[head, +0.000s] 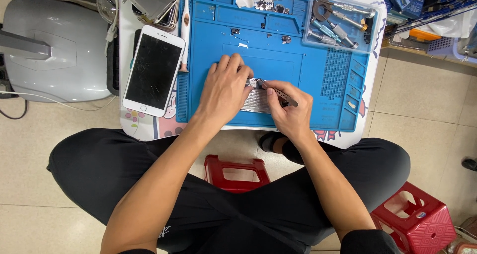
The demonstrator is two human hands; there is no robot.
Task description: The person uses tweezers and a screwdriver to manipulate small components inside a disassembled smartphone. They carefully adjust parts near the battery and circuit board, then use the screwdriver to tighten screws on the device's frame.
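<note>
- The right hand (290, 110), just right of the frame's centre, has its fingers (278, 91) pressed together around a thin metal tool (285, 99), probably tweezers; the tip points left toward the top edge of the opened phone part (257, 99).
- The left hand (224, 87) lies flat over the left half of that part, fingers (233, 65) slightly spread and pressing down, thumb near the tool's tip. It pins the part and grips nothing.
- The part is a silvery, flat piece lying at the middle of the blue work mat (298, 70), mostly hidden under both hands. What the tool tip touches is too small to tell.
- Judging from this, the step in hand is fine work at the part's upper edge: lifting or seating a small piece while the other hand steadies it. The next move calls for a steady pin from the left hand and a light, exact touch at the tip.
- Left of the mat, a white phone (153, 70) with a cracked dark screen lies face up on the desk (144, 127).
- In the upper right, a clear tray (342, 20) holds screwdrivers; small loose parts (271, 5) sit in the mat's top compartments.
- A grey machine base (54, 50) stands at the upper left on the tiled floor.
- Below, the person sits cross-legged in black trousers, with a red stool (237, 172) between the legs and another red stool (415, 217) at the lower right.
</note>
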